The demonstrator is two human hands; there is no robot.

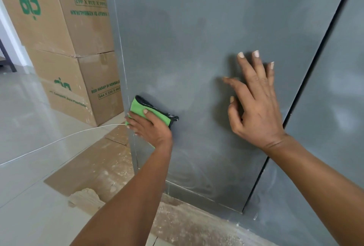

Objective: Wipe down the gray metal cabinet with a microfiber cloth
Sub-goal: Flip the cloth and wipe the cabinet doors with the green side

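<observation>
At far left, two stacked cardboard boxes (65, 52) against the cabinet's side, standing on a pale tiled floor (23, 119); flattened, dusty cardboard sheets (94, 163) lying by the cabinet's lower left corner, with a thin white cord (59, 140) crossing above them.

Next, the left hand (149, 127), fingers curled over a folded green microfiber cloth (149, 110) with a dark edge, pressing it flat on the gray metal cabinet (187, 28) just beside the left edge of the door, low on the panel. Cloth judged soft, light, easy to bunch; best held as now, folded into a pad under the palm and fingers, so that no loose corner drags. Probably slides easily over painted metal, so firm, even pressure needed.

Door surface dull and smeared, with pale dusty swirls, most of all near its bottom edge; wiping judged far from finished there.

Further right, the right hand (256, 103) laid open on the panel, fingers spread and straight, holding nothing, seemingly as a brace. Sheet metal judged stiff but thin, likely to flex or rattle under a hard push.

At right, a dark vertical seam (307, 80) between this door and the next one.
</observation>
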